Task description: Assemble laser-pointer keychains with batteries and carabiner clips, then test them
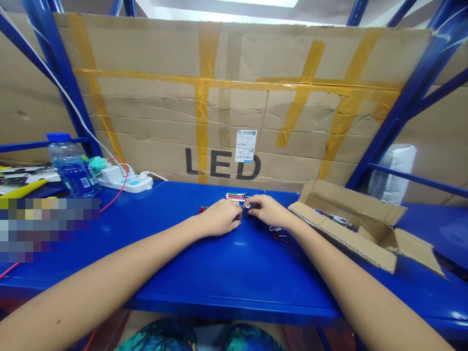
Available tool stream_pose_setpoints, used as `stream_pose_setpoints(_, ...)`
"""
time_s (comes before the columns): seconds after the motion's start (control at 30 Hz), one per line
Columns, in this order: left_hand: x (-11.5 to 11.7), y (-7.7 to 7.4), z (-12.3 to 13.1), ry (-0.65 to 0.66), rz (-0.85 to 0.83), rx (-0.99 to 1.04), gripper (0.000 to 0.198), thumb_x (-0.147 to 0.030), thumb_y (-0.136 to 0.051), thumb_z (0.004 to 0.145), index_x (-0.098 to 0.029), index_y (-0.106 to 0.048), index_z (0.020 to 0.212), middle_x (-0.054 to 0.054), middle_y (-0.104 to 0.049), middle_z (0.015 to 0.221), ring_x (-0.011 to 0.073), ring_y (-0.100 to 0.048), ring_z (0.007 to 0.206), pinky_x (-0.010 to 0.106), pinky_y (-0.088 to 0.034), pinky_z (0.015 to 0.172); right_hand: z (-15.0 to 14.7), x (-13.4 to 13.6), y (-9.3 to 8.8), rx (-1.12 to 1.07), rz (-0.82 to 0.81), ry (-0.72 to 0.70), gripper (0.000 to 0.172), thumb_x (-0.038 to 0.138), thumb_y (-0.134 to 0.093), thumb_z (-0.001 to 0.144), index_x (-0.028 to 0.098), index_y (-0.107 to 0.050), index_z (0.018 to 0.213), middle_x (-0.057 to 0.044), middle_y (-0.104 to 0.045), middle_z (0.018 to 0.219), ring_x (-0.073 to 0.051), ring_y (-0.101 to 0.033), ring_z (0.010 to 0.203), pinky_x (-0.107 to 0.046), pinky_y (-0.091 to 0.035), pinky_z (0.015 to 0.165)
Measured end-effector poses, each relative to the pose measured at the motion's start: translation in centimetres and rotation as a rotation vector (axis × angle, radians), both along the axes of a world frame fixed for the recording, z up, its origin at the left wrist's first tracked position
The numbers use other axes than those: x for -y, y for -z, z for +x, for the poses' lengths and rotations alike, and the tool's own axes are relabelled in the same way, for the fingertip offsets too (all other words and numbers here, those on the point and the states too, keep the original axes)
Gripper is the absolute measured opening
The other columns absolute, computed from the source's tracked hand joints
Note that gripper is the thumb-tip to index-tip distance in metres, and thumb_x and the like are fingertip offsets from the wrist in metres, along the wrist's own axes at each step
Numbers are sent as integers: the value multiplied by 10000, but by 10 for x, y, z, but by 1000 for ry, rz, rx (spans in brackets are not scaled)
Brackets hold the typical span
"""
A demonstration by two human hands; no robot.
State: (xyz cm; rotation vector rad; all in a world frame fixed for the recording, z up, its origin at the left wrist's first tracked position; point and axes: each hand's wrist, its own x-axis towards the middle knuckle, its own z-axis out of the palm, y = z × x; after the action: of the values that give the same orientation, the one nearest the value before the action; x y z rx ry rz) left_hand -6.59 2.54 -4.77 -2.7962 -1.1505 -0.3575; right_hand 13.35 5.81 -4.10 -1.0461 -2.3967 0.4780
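Note:
My left hand point(221, 218) rests low over the blue table, back of the hand up and fingers curled under. Whatever its fingers hold, if anything, is hidden. Close to its right, my right hand point(269, 210) pinches a small cylinder with a pale round end point(248, 206); its exact kind is too small to tell. Just beyond both hands lies a cluster of slim coloured sticks point(236, 196), red, white and green. A red metallic piece point(203, 210) shows behind my left wrist. Beside my right wrist lie red carabiner-like clips point(282, 237).
An open cardboard box point(343, 248) with small items inside stands on the right. At the left are a blue-capped bottle point(73, 168), a white power strip point(127, 182) and a red cable point(124, 187). A large taped cardboard sheet point(157, 122) closes off the back of the blue table point(234, 278).

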Motion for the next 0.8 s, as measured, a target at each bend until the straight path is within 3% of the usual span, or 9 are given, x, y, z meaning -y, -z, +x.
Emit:
stream_pose_setpoints(0.17,5,-10,-1,6,47,36,64,-186,-574,816,-175,-636,806,50,-697,801,218,-645,755,318,-464,682,-1,0,2,-21,-39,4,192,98,-566,770,178,-703,876,-44,-713,942,-208,-622,873,-318,-441,813)
stream_pose_setpoints(0.3,9,-14,-1,-52,184,184,168,-236,-480,928,-157,-619,981,67,-719,888,211,-674,796,301,-470,668,-3,4,0,-91,-126,-79,222,124,-554,772,177,-709,922,-23,-706,912,-178,-601,804,-303,-442,778)
stream_pose_setpoints(0.47,8,-11,-1,3,245,195,212,-259,-446,962,-152,-614,1039,88,-728,977,225,-694,883,313,-493,723,-7,10,-5,-173,-270,-143,215,160,-555,739,160,-694,903,-10,-659,797,-150,-549,691,-290,-447,697)
stream_pose_setpoints(0.67,9,-12,-5,64,228,233,205,-226,-462,938,-187,-609,1075,61,-725,999,224,-689,912,325,-496,748,-9,10,-6,-254,-371,-162,163,205,-583,726,168,-667,861,-11,-614,750,-150,-531,676,-293,-459,670)
stream_pose_setpoints(0.8,13,-18,-7,20,162,317,317,-251,-500,917,-169,-495,1223,50,-713,978,215,-684,865,317,-492,701,-7,8,-4,-282,-384,-162,81,227,-602,734,174,-611,794,-5,-597,728,-143,-529,653,-294,-452,666)
